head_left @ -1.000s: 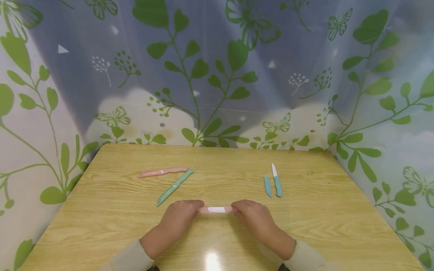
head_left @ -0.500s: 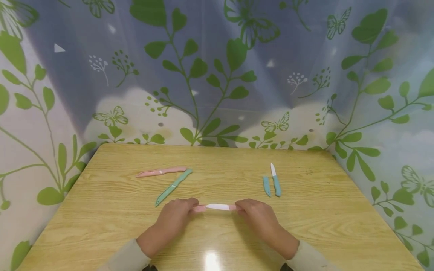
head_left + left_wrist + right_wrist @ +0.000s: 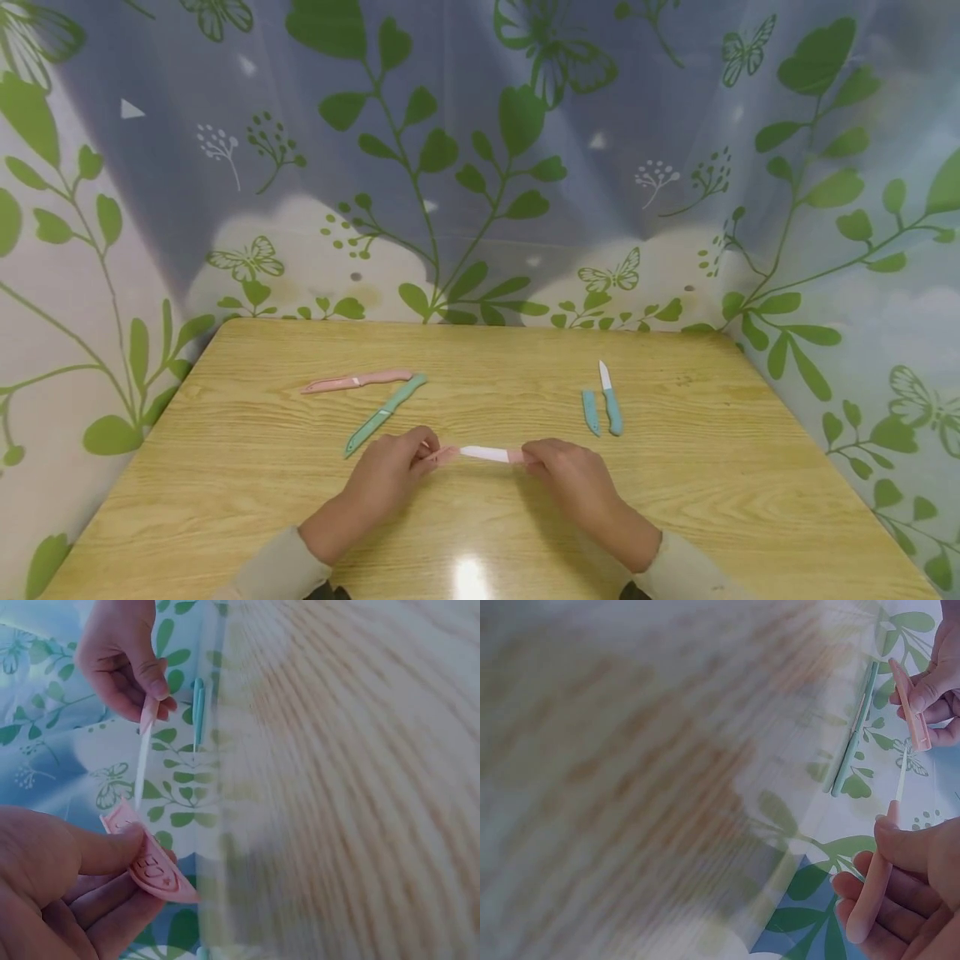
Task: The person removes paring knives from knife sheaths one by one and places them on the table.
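Observation:
My left hand (image 3: 390,471) pinches a pink knife sheath (image 3: 157,866) between thumb and fingers; raised lettering shows on it in the left wrist view. My right hand (image 3: 573,483) grips a paring knife by its pink handle (image 3: 871,896). Its white blade (image 3: 483,453) points left, the tip right by the sheath's mouth. From the head view, the blade looks fully out of the sheath; whether the tip touches it I cannot tell. Both hands are held above the wooden table (image 3: 225,517).
A pink sheathed knife (image 3: 358,382) and a green sheathed knife (image 3: 385,414) lie at the left of the table. To the right lie an unsheathed blue knife (image 3: 611,404) and its blue sheath (image 3: 591,412). A leaf-patterned curtain (image 3: 480,167) hangs behind the table.
The hands have drawn apart, and the knife has come out of its pink sheath, baring the blade's tip. My left hand has since turned the sheath to a tilt.

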`<state>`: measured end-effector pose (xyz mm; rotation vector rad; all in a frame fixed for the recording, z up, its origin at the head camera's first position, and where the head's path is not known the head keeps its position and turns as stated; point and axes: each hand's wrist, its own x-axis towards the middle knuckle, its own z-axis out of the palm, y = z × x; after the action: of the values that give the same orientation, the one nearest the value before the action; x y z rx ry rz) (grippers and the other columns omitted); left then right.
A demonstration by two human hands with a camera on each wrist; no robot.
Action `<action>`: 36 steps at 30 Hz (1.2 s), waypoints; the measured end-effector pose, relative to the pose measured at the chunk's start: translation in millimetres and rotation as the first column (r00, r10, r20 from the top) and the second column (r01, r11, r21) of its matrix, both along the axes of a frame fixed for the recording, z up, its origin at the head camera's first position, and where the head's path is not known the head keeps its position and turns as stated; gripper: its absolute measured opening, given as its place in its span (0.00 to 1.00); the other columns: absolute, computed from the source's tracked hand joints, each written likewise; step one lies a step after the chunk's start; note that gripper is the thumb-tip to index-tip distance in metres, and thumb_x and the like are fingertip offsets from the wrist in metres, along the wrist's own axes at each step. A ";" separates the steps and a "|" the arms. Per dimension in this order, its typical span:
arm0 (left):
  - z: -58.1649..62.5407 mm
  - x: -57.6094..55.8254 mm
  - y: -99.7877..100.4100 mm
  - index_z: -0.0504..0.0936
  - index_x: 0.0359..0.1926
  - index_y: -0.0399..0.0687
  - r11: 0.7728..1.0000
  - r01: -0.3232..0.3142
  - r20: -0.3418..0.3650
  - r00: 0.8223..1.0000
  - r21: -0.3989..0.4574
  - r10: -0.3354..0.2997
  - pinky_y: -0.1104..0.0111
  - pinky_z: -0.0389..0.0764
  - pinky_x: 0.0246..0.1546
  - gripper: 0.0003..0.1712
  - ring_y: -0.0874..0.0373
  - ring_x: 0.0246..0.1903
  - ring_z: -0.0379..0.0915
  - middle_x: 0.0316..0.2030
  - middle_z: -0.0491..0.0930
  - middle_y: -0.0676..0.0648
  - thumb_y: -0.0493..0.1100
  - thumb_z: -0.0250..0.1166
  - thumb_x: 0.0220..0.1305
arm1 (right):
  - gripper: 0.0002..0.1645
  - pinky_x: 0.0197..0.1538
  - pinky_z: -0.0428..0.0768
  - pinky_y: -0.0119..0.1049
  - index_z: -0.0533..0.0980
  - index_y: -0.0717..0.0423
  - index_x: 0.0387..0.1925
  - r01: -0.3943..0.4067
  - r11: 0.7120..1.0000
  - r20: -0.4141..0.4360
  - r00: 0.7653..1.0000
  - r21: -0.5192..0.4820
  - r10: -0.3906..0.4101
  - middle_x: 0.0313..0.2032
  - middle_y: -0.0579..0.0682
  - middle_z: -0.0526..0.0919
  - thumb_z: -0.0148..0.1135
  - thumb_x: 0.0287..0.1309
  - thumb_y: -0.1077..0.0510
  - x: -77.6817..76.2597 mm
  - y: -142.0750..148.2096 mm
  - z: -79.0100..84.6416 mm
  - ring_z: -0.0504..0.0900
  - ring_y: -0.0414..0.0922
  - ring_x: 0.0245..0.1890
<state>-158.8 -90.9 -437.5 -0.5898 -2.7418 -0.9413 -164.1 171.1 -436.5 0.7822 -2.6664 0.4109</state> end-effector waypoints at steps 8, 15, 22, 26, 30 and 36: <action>-5.7 -3.4 0.8 0.82 0.45 0.41 0.985 0.022 0.201 0.978 0.170 -0.056 0.67 0.84 0.32 0.10 0.54 0.35 0.84 0.36 0.86 0.44 0.35 0.66 0.63 | 0.13 0.36 0.85 0.38 0.83 0.56 0.39 0.007 1.000 0.002 1.000 -0.021 -0.007 0.38 0.51 0.88 0.73 0.48 0.63 -1.1 1.2 -1.2 0.87 0.47 0.37; -4.8 -2.1 3.3 0.78 0.45 0.36 0.950 0.013 0.326 0.938 0.313 -0.120 0.74 0.74 0.20 0.08 0.64 0.22 0.77 0.31 0.86 0.44 0.34 0.61 0.67 | 0.12 0.30 0.84 0.34 0.83 0.55 0.37 0.032 0.999 0.028 0.999 -0.033 -0.031 0.34 0.48 0.88 0.73 0.48 0.62 -2.8 1.8 -2.5 0.87 0.43 0.31; -3.6 0.4 8.7 0.72 0.48 0.27 0.815 0.009 0.467 0.816 0.579 -0.341 0.63 0.85 0.36 0.11 0.49 0.36 0.85 0.38 0.84 0.33 0.32 0.59 0.68 | 0.10 0.32 0.83 0.35 0.83 0.55 0.35 0.049 0.997 0.030 0.998 -0.064 -0.047 0.32 0.47 0.88 0.73 0.48 0.62 -3.9 1.8 -3.6 0.86 0.43 0.31; -4.7 0.2 11.0 0.72 0.47 0.28 0.777 -0.047 0.512 0.777 0.627 -0.367 0.60 0.85 0.39 0.11 0.48 0.37 0.85 0.39 0.84 0.33 0.32 0.59 0.67 | 0.11 0.34 0.82 0.36 0.83 0.54 0.33 0.036 0.997 -0.010 0.999 -0.068 -0.037 0.29 0.46 0.86 0.75 0.45 0.61 -5.1 1.6 -3.9 0.83 0.43 0.30; -6.0 0.9 11.5 0.72 0.47 0.30 0.748 -0.085 0.542 0.744 0.658 -0.392 0.59 0.85 0.40 0.12 0.49 0.37 0.85 0.40 0.84 0.33 0.33 0.61 0.66 | 0.11 0.35 0.80 0.36 0.83 0.54 0.32 0.025 0.998 -0.032 0.999 -0.060 -0.027 0.27 0.45 0.86 0.77 0.43 0.60 -6.1 0.9 -3.7 0.80 0.42 0.27; -6.9 3.3 10.8 0.71 0.47 0.30 0.739 -0.081 0.537 0.740 0.669 -0.406 0.59 0.85 0.41 0.13 0.49 0.38 0.84 0.41 0.84 0.32 0.34 0.62 0.66 | 0.11 0.29 0.78 0.30 0.82 0.54 0.30 0.043 0.996 0.069 0.997 -0.083 -0.038 0.27 0.46 0.85 0.77 0.43 0.61 -5.8 -2.2 -1.6 0.78 0.40 0.25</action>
<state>-155.6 -80.1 -444.4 -0.4207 -2.5408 -2.4433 -169.9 168.9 -438.0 0.6997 -2.7024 0.5451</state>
